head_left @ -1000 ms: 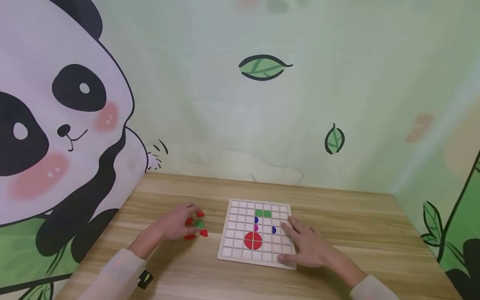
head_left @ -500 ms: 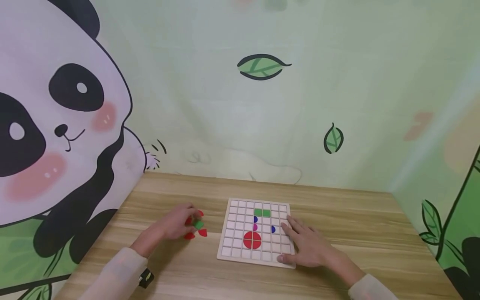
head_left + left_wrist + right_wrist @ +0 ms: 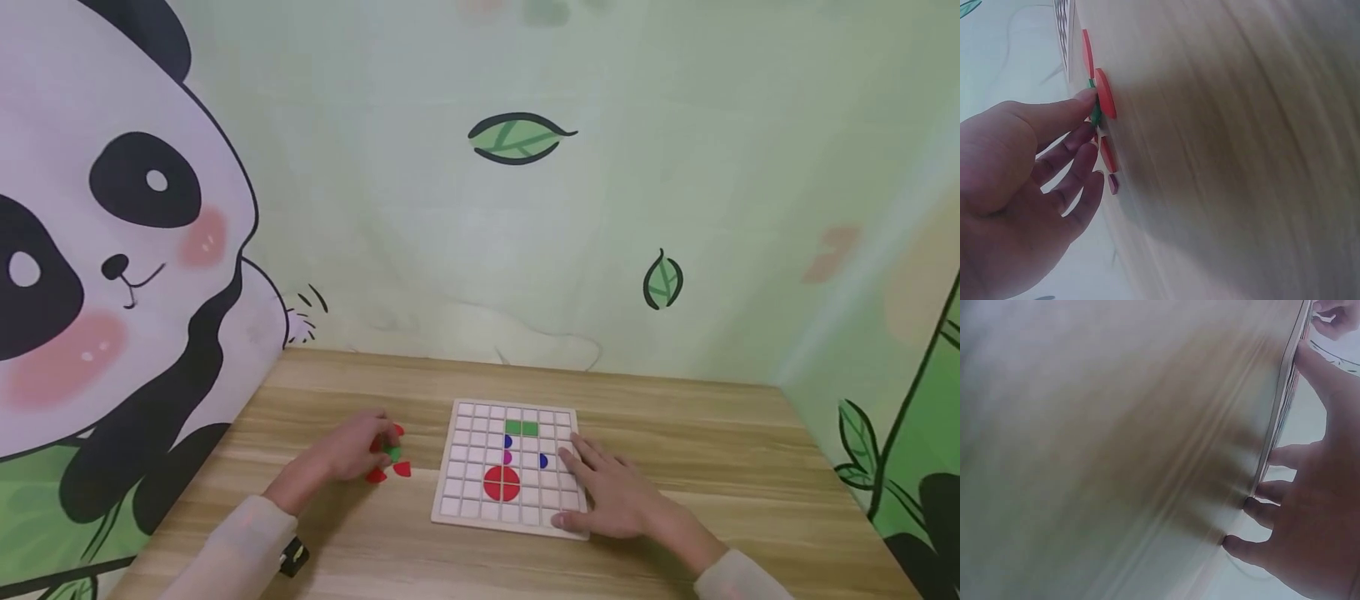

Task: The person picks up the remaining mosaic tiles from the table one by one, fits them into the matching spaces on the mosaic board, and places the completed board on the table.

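Observation:
My left hand [image 3: 358, 447] pinches a green tile [image 3: 1095, 111] between thumb and fingertips, just above the table on the left. Red quarter-round tiles [image 3: 402, 469] lie around that hand, some partly hidden behind its fingers. A small purple piece [image 3: 1113, 184] shows beside the fingertips in the left wrist view. To the right lies a white gridded board [image 3: 468, 475]. It carries a red circle made of quarter tiles [image 3: 502, 483], two green squares [image 3: 521, 428], two blue half-rounds [image 3: 543, 461] and a magenta one [image 3: 507, 457]. My right hand [image 3: 615, 493] rests with spread fingers on the board's right edge.
The wood-grain table [image 3: 675, 417] runs back to a printed fabric wall [image 3: 420, 208] with a panda and leaves. A small black object [image 3: 295, 557] sits by the left sleeve.
The green tile has turned a little at my left fingertips. Both hands stay almost in place, while the head view has shifted slightly.

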{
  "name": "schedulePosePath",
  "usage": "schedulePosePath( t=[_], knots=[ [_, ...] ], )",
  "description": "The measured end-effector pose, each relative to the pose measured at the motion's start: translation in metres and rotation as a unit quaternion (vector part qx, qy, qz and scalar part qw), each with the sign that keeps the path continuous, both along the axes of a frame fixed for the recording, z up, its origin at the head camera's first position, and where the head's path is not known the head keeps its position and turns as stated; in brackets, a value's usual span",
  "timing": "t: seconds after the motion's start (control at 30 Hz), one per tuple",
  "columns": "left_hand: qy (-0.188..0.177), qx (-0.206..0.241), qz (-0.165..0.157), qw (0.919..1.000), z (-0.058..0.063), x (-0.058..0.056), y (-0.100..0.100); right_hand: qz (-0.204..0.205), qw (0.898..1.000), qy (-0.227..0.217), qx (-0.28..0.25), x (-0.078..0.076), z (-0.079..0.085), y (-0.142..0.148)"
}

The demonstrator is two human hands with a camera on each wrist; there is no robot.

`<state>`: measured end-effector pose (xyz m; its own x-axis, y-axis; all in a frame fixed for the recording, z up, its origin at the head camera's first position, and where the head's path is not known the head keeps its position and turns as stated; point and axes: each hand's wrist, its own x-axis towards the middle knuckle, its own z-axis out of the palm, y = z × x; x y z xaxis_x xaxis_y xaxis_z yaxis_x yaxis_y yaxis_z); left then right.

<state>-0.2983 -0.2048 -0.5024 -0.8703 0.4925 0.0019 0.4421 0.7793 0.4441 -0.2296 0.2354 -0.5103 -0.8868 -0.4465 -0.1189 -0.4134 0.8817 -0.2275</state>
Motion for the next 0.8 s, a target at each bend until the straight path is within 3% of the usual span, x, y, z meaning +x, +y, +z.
schedulePosePath(
  t=[0.27,0.4,0.8],
  knots=[
    [-0.028,0.05,0.009,0.9983,0.002,0.002,0.0,-0.001,1.0,-0.003,0.0,-0.001,0.001,-0.003],
    [-0.039,0.057,0.016,0.9975,0.011,0.003,0.006,-0.001,1.0,-0.005,0.002,-0.001,0.002,-0.003],
    [-0.016,0.107,0.013,0.994,0.033,-0.006,0.074,-0.002,1.0,-0.01,-0.007,0.002,0.002,-0.002]
  ],
)
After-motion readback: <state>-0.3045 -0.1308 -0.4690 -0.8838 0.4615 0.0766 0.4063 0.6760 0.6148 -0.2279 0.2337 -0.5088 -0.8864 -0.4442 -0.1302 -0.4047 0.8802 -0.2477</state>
